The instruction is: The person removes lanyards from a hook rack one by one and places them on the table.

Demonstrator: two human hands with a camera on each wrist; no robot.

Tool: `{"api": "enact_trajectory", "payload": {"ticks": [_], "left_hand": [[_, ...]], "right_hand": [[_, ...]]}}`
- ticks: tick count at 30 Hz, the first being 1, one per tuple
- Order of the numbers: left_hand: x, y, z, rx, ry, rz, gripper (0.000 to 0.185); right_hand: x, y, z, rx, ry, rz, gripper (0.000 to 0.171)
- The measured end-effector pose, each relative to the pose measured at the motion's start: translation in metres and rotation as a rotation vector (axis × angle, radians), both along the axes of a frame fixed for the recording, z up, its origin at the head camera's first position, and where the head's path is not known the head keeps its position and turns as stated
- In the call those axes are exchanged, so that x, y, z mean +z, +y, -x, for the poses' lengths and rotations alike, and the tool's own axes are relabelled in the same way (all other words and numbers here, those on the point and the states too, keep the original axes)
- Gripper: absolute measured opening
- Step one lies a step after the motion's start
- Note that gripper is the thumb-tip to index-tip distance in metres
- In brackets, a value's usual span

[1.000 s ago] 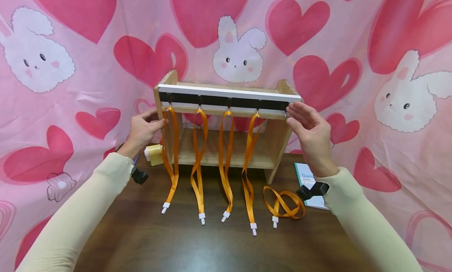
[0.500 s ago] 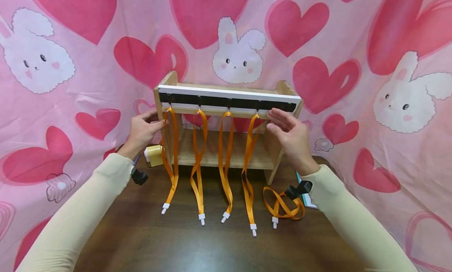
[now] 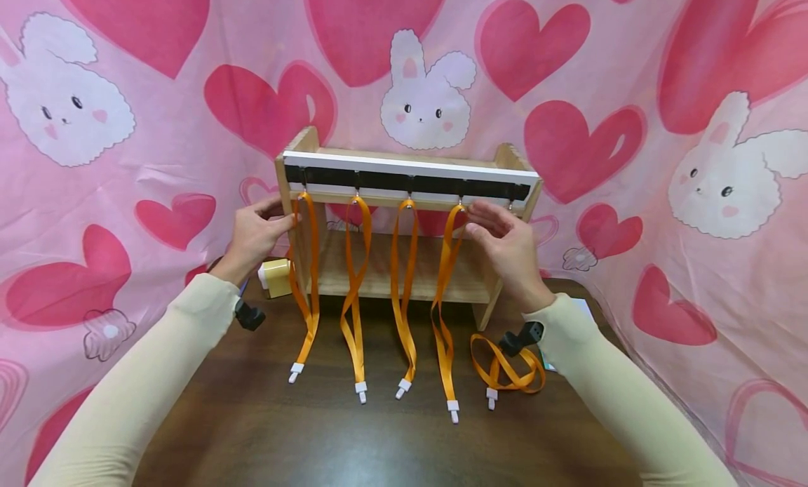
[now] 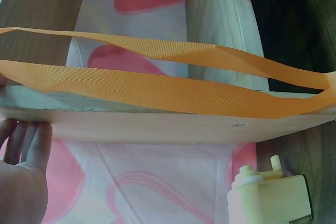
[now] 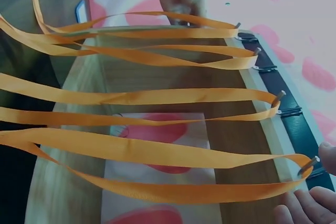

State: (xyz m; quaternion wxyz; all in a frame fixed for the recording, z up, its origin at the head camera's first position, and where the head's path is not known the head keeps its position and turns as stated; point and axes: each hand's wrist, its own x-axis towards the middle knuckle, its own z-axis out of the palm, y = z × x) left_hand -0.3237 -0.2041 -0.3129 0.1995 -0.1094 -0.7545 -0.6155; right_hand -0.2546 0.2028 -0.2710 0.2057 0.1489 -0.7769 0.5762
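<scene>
the left hand point(image 3: 255, 234) rests its relaxed fingers against the left upright of the wooden shelf point(image 3: 301, 147), as it did a second ago, steadying it. just right of those fingers hang four orange lanyards point(image 3: 404, 290) from the black hook rail point(image 3: 404, 182). the right hand point(image 3: 505, 245) has slid left from the rail's right end, its loosely curled fingers now by the fourth lanyard's hook point(image 5: 310, 164), holding nothing. a fifth lanyard point(image 3: 505, 368) lies coiled below that wrist.

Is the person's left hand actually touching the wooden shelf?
Touching. In the left wrist view the fingers of the left hand lie against the wooden shelf side panel's edge, with no gap.
</scene>
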Motion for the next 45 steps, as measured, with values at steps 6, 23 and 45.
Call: {"api": "enact_trajectory", "payload": {"ticks": [6, 23, 45], "left_hand": [[-0.001, 0.0, 0.001, -0.005, 0.005, -0.023, 0.053], [0.002, 0.003, -0.001, -0.033, 0.013, -0.076, 0.05], [0.001, 0.002, 0.0, 0.009, 0.009, -0.008, 0.049]], "right_hand": [[-0.008, -0.006, 0.005, -0.017, -0.026, 0.053, 0.041], [-0.012, -0.024, 0.016, -0.102, -0.077, 0.057, 0.038], [-0.018, -0.043, 0.022, -0.067, -0.065, 0.185, 0.027]]}}
